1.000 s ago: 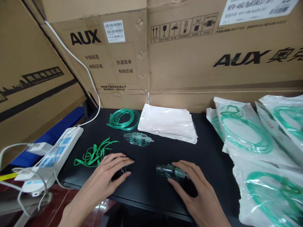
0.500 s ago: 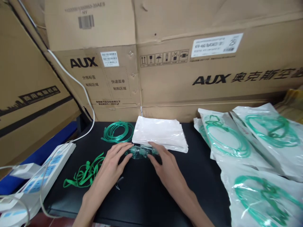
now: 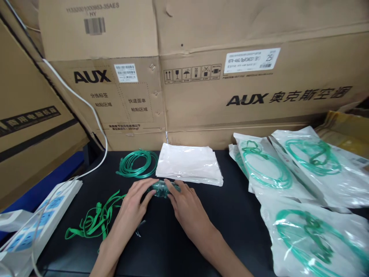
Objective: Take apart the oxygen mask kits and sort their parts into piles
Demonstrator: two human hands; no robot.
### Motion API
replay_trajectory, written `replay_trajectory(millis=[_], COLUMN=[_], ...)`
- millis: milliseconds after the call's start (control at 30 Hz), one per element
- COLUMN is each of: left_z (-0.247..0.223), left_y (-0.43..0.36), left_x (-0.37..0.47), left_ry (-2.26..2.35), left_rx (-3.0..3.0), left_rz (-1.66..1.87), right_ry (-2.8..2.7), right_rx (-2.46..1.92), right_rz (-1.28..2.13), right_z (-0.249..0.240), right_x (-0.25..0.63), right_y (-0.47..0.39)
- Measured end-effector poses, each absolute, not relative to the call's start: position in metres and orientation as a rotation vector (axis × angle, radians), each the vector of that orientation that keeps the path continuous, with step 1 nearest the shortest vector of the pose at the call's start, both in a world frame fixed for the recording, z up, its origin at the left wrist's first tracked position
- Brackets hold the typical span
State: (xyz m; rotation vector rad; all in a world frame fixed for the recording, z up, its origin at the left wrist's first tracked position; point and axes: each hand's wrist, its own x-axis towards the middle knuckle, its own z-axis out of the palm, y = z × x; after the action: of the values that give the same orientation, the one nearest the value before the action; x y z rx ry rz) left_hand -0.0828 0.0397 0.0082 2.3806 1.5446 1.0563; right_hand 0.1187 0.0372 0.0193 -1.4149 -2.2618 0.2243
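Observation:
In the head view my left hand [image 3: 133, 202] curls its thumb and fingers around the left end of a row of small translucent green plastic fittings [image 3: 161, 188] on the black tabletop. The right end is gripped by my right hand [image 3: 188, 209], whose fingers cover part of the row; their exact kind is hard to make out. Just behind lie a coil of green tubing [image 3: 123, 164] and a stack of white packets [image 3: 187, 163]. A tangle of green elastic straps [image 3: 96, 225] rests left of my left forearm. A small clear sliver [image 3: 138, 229] sits beside that forearm.
Several clear-and-white packages [image 3: 265, 165] with green tubing inside cover the right side. On the left edge is a white power strip [image 3: 54, 215] with cables. Large cardboard boxes [image 3: 196, 104] stand behind the black table [image 3: 161, 246].
My right hand has moved left, closer to my left hand, and the visible stretch of green fittings between them is shorter. The whole view has shifted slightly to the right.

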Motion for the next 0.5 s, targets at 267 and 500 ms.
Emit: replay_trajectory(millis=[267, 500], left_z=[0.021, 0.011], left_y=[0.02, -0.02], left_x=[-0.076, -0.024], left_ry=[1.549, 1.318], left_rx=[2.442, 2.168], left_rz=[1.287, 1.162], right_ry=[-2.128, -1.791], right_rx=[-1.332, -1.787], right_rz=[0.148, -0.435], right_z=[0.044, 0.013], right_x=[0.178, 0.381], right_y=[-0.027, -0.087])
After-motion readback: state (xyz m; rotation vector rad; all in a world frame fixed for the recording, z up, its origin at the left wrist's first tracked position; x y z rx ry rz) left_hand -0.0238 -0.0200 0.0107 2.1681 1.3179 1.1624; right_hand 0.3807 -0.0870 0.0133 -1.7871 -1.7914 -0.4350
